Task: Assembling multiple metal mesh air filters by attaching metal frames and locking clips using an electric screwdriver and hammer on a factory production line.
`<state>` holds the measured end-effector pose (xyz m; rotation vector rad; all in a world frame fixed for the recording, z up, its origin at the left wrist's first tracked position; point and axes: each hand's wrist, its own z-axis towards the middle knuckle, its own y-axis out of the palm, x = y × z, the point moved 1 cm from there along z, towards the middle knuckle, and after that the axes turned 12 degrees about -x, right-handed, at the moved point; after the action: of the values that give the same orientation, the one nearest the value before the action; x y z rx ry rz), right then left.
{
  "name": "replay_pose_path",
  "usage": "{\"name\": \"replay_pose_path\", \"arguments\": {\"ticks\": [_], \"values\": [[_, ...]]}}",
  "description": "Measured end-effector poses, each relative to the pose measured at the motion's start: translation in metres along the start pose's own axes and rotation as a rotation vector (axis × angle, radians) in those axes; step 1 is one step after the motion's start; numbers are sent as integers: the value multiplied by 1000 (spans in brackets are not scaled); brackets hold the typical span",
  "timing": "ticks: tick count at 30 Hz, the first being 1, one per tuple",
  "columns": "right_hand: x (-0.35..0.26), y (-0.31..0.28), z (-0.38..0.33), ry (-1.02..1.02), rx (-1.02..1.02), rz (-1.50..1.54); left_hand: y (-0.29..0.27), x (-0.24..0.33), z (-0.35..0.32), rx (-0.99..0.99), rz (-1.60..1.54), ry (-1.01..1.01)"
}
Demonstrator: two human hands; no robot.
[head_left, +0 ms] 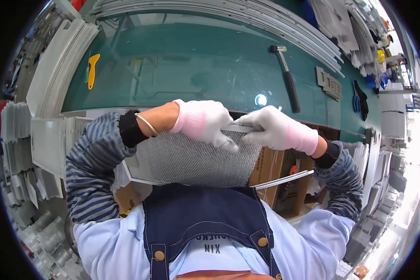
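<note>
Above the grey mesh panel [196,163]: two gloved hands, one short white strip [238,128] btwn them.
L hand [205,122] grasps strip's L end, fingertips partly hidden; R hand [268,128] pinches its R end, thumb under, fingers over. Strip lies approx. crosswise over panel's far part. Panel's near edge is close to dark blue apron [205,203]. Beyond panel: green bench top [182,60]; on it, beyond & R of panel, hammer [290,84], then grey slotted block [329,84], then blue-handled tool [356,103]. Yellow scraper [93,72] beyond & L, nr stacked white sheets [56,77]. Just R of panel: cardboard box [266,165], w/ thin white rods [284,179] slanting nearby.
</note>
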<state>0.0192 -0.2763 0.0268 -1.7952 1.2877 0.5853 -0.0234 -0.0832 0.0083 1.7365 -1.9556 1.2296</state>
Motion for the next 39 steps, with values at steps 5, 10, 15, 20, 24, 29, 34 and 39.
{"name": "replay_pose_path", "arguments": {"ticks": [5, 10, 15, 20, 24, 29, 34, 39], "values": [[11, 24, 4, 73, 31, -439, 17, -10, 13, 46, 236, -118], [68, 26, -23, 82, 243, 96, 58, -33, -38, 932, 695, 143], [125, 44, -17, 15, 386, 521, 134, -40, -23, 734, 780, -11], [83, -31, -6, -160, 442, 570, 74, -27, -16, 1101, 947, 216], [-12, -96, -50, -304, 190, 144, 22, -15, -92, 1581, 640, 366], [-83, -80, -49, -658, 807, 171, -16, 15, -121, 1542, -488, 659], [-4, -74, 1, -723, 1346, 170, -11, 19, -106, 1676, -42, 438], [-47, -67, 15, -698, 991, 261, -4, -24, -111, 1657, -261, 432]]}}
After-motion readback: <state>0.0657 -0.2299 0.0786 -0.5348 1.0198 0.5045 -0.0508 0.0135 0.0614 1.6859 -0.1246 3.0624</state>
